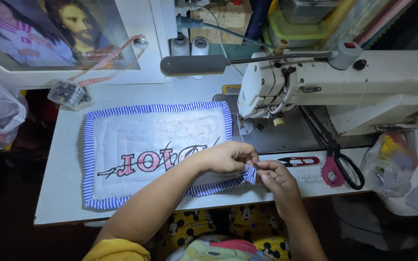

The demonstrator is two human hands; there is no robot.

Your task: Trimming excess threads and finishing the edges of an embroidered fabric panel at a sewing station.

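The quilted white mat, bound in blue-and-white striped edging, lay flat on the worktop to the left of the sewing machine. The left hand and right hand met at the mat's near right corner, fingers of both closed on the striped edging there. Red thread snips and black scissors lay just right of the hands.

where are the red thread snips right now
In the head view, the red thread snips lie on the sewing table, just right of the right hand, beside the black scissors.
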